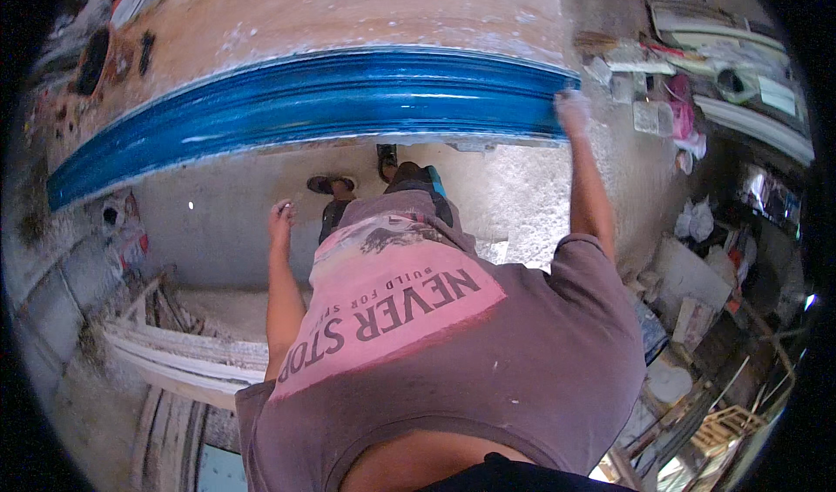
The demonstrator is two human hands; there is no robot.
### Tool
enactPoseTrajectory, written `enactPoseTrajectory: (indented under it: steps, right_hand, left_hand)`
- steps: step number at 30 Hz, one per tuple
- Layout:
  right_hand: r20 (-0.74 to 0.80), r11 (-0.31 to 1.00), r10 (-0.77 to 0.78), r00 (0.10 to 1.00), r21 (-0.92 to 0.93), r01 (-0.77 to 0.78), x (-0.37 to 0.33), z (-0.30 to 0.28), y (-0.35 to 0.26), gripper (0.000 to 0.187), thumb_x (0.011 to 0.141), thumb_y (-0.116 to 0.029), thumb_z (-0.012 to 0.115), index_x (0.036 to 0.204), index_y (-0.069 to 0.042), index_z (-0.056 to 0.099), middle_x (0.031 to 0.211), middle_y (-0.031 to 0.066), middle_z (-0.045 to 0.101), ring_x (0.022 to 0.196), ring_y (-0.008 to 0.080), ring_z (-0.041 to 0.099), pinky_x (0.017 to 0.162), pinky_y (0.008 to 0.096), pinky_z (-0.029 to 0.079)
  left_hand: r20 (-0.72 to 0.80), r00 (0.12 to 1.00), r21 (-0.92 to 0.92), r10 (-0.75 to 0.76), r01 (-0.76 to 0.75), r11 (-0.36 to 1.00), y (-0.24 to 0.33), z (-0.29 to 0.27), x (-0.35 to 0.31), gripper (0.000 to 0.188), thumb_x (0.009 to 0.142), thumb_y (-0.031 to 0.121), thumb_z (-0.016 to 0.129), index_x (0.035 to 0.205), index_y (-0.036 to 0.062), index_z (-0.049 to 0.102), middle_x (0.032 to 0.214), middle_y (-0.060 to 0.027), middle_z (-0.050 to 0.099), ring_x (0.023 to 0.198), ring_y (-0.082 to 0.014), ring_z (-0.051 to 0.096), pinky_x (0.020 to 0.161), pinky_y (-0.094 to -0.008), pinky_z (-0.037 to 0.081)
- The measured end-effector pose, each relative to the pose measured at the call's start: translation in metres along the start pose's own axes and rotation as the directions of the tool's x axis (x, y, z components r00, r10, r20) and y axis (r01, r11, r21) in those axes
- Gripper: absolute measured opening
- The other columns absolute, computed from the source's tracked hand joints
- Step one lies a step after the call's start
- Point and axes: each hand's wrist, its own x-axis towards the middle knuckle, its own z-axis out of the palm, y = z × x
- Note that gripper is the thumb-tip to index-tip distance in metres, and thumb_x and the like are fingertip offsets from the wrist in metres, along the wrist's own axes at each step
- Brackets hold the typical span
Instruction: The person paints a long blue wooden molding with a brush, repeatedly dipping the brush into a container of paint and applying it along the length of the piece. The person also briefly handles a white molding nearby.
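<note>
A long, glossy blue moulding form (348,100) with ridges running along its length lies across the near edge of the work table. At its right end is my right hand (572,113), the arm stretched forward. That hand looks whitish and smeared by motion, so its fingers and anything in them cannot be made out. My left hand (280,218) hangs apart from the blue form, low on the left side. Its fingers look curled together, and whatever they may hold is too small to name.
The pale, white-spattered table top (366,13) stretches behind the form. A dark round container (93,61) stands at the far left. White mouldings (192,361) lie behind me on the left. Clutter, with a pink bag (682,109) and a clear tub (651,117), fills the right side.
</note>
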Motion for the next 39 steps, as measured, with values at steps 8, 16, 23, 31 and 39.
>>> enactPoseTrajectory:
  steps: [8, 16, 23, 31, 39]
  right_hand:
    - [0.184, 0.141, -0.194, 0.964, 0.977, -0.158, -0.031, -0.028, -0.492, 0.023, 0.088, -0.031, 0.067, 0.090, -0.010, 0.076, 0.079, 0.0095, 0.073, 0.067, 0.0243, 0.068, 0.071, 0.0362, 0.054]
    - [0.449, 0.113, -0.215, 0.867, 0.894, -0.435, -0.047, -0.045, -0.388, 0.033, 0.090, -0.031, 0.068, 0.113, -0.007, 0.071, 0.093, 0.0017, 0.071, 0.071, 0.0136, 0.064, 0.064, 0.0278, 0.053]
    - [0.028, 0.982, 0.187, 0.982, 0.034, -0.188, -0.050, -0.056, -0.198, 0.026, 0.085, -0.032, 0.067, 0.095, -0.010, 0.077, 0.089, 0.0178, 0.072, 0.077, 0.0313, 0.071, 0.073, 0.0409, 0.056]
    - [0.054, 0.393, -0.182, 0.982, 0.919, 0.022, -0.047, -0.069, -0.685, 0.028, 0.088, -0.035, 0.066, 0.090, -0.009, 0.075, 0.085, 0.0155, 0.071, 0.081, 0.0333, 0.068, 0.072, 0.0434, 0.051]
    - [0.406, 0.329, -0.342, 0.848, 0.897, -0.296, -0.029, -0.059, -0.703, 0.041, 0.090, -0.034, 0.069, 0.117, -0.004, 0.066, 0.098, 0.0071, 0.069, 0.077, 0.0172, 0.066, 0.065, 0.0307, 0.056]
  left_hand:
    - [0.029, 0.947, -0.072, -0.321, 0.322, 0.944, -0.127, -0.054, -0.005, 0.034, 0.094, 0.029, 0.057, 0.123, 0.0132, 0.060, 0.111, -0.0038, 0.065, 0.086, -0.0156, 0.061, 0.069, -0.0334, 0.048]
    - [0.015, 0.963, -0.222, -0.270, 0.267, 0.938, -0.155, -0.084, 0.001, 0.037, 0.092, 0.034, 0.059, 0.125, 0.0168, 0.058, 0.112, -0.0012, 0.064, 0.096, -0.0161, 0.059, 0.079, -0.0343, 0.046]
    - [-0.142, 0.969, -0.357, -0.202, 0.140, 0.923, -0.123, -0.126, -0.001, 0.031, 0.093, 0.026, 0.061, 0.121, 0.0123, 0.061, 0.113, -0.0044, 0.065, 0.094, -0.0176, 0.063, 0.078, -0.0324, 0.049]
    - [-0.103, 0.954, -0.412, -0.283, 0.218, 0.885, -0.172, -0.211, -0.003, 0.039, 0.093, 0.030, 0.061, 0.126, 0.0089, 0.058, 0.115, -0.0079, 0.065, 0.095, -0.0218, 0.064, 0.074, -0.0340, 0.050]
    - [-0.137, 0.963, -0.432, -0.230, 0.151, 0.889, -0.159, -0.262, 0.017, 0.038, 0.092, 0.032, 0.061, 0.125, 0.0127, 0.058, 0.114, -0.0040, 0.065, 0.100, -0.0201, 0.061, 0.083, -0.0327, 0.046]
